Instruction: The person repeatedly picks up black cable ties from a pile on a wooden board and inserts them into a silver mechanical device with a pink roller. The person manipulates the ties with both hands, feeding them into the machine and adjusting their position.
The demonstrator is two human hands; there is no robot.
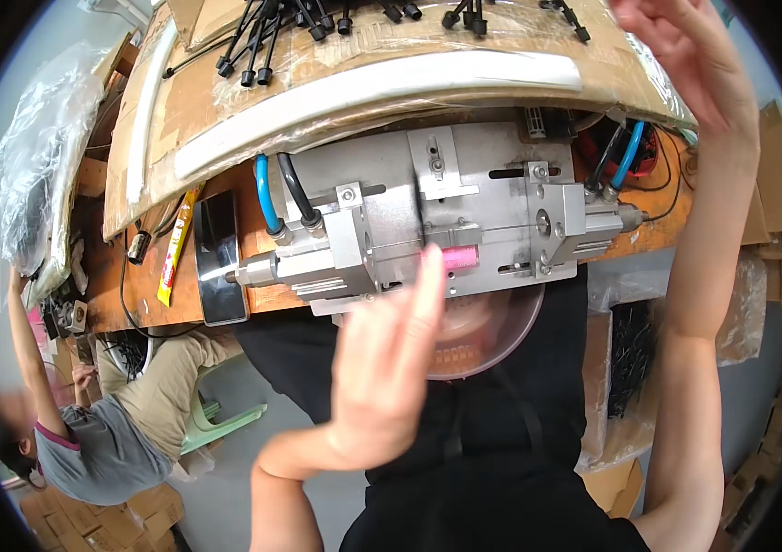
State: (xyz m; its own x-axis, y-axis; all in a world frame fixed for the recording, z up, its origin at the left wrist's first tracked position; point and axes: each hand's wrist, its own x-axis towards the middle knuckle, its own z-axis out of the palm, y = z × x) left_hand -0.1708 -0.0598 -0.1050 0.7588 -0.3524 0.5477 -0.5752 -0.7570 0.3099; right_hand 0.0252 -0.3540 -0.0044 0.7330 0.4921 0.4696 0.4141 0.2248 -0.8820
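Observation:
A metal clamping fixture (492, 207) with a pneumatic cylinder on each side sits at the table's front edge. A small pink block (461, 257) lies at its middle. My left hand (382, 377), blurred by motion, is in front of the fixture, its index finger stretched up beside the pink block; it appears to hold nothing. My right hand (690, 64) reaches over the far right of the cardboard, near several black cables with capped ends (266, 41). Its fingertips pass out of the picture, so what they touch is hidden.
A white foam strip (382, 101) edges the cardboard sheet (335, 69) above the fixture. Left of the fixture lie a black phone (218, 248) and a yellow packet (175, 247). A round translucent bowl (501, 340) is below. Another person (105, 442) sits at the left.

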